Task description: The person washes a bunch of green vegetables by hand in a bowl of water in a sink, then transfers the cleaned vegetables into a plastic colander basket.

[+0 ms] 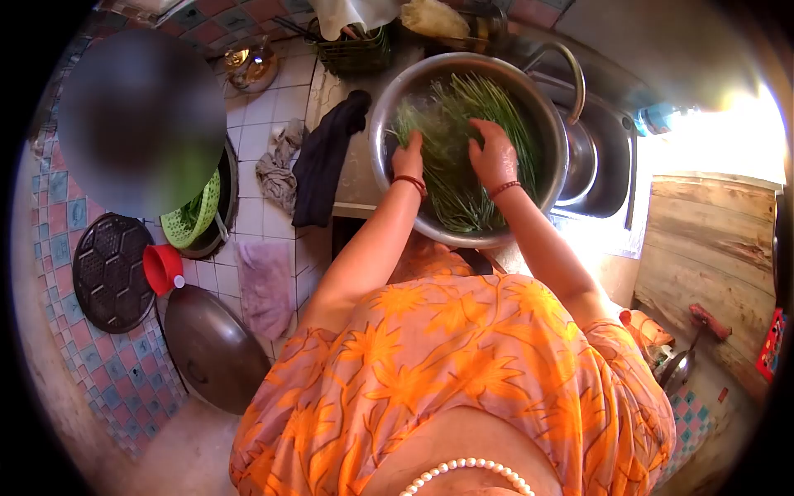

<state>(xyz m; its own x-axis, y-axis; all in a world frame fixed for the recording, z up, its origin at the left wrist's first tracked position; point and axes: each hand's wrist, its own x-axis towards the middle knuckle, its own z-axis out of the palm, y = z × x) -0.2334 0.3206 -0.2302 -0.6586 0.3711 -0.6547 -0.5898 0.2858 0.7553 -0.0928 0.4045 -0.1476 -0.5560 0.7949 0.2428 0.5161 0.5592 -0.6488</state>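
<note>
A large metal basin [550, 149] holds water and a mass of long, thin green leaves that look like garlic chives [463, 194]. My left hand [408, 159] reaches into the basin's left side, closed around some of the chives, its fingertips partly hidden among them. On the right, my right hand [495, 157] is over the chives with thumb and fingers apart, nothing gripped between them. Its skin looks wet. Both wrists wear red bracelets. The leaves and water near my left hand are blurred.
Behind the basin's right rim are a curved faucet [579, 83] and a sink [614, 165] with a metal pot. Left are a dark cloth [327, 165], a grey rag [279, 169], a green colander [192, 217] with greens, a red scoop-like item [163, 269] and a dark lid [211, 347].
</note>
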